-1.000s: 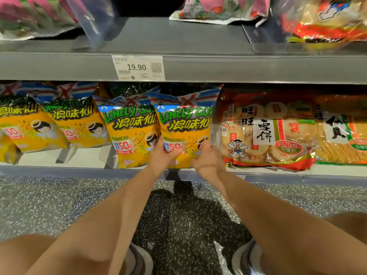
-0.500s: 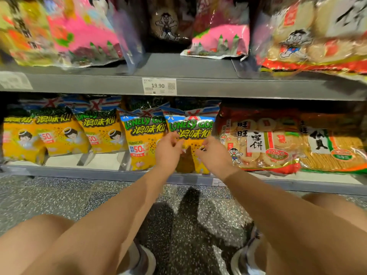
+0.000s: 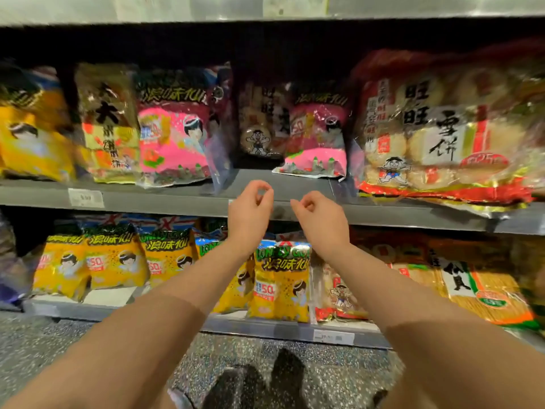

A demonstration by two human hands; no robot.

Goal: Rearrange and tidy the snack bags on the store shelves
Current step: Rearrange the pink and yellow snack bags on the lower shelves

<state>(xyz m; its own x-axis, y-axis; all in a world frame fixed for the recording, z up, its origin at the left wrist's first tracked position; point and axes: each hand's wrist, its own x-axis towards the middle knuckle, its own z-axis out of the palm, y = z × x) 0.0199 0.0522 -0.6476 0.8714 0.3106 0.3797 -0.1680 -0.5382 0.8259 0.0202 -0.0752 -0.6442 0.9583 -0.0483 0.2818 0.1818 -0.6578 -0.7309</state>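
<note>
Two bare grips raised at the middle shelf, both empty.
The left grip (image 3: 250,208) and right grip (image 3: 320,219) hover side by side at the front edge of the middle shelf (image 3: 165,199), fingers curled narrow, holding nothing. Two pink snack bags stand on that shelf: the left pink bag (image 3: 174,137) left of the grips, the right pink bag (image 3: 317,137) just beyond the right grip. Five yellow snack bags (image 3: 115,261) line the lower shelf (image 3: 259,329).
</note>
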